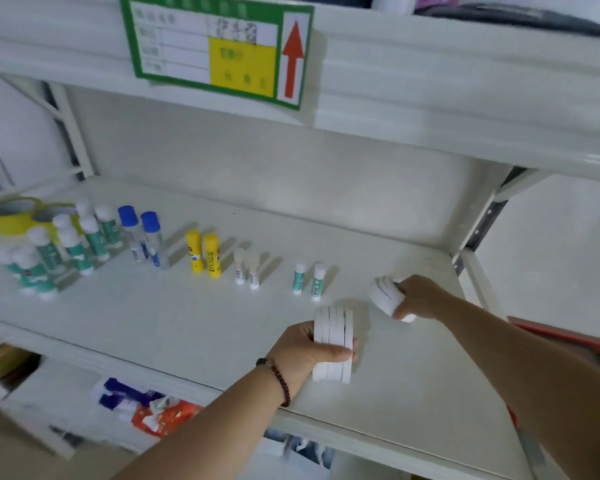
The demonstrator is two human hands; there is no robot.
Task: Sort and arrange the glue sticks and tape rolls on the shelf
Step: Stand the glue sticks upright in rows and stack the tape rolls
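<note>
On the white shelf (187,323), my left hand (302,351) grips a stack of several white tape rolls (333,341) standing on edge near the front. To its right, my right hand (420,299) holds another bunch of white tape rolls (385,294), tilted on the shelf. Glue sticks stand in pairs across the middle: two small teal ones (307,280), two small white ones (246,270), two yellow ones (204,254), two blue-capped clear ones (142,237). A cluster of teal glue sticks with white caps (59,251) stands at the left, with yellow tape rolls (13,216) behind.
A green-framed label with a red arrow (219,50) hangs on the upper shelf's edge. A shelf upright (478,233) stands at the right. Coloured packages (146,407) lie on the lower shelf. Bare shelf surface (413,393) lies in front of my hands.
</note>
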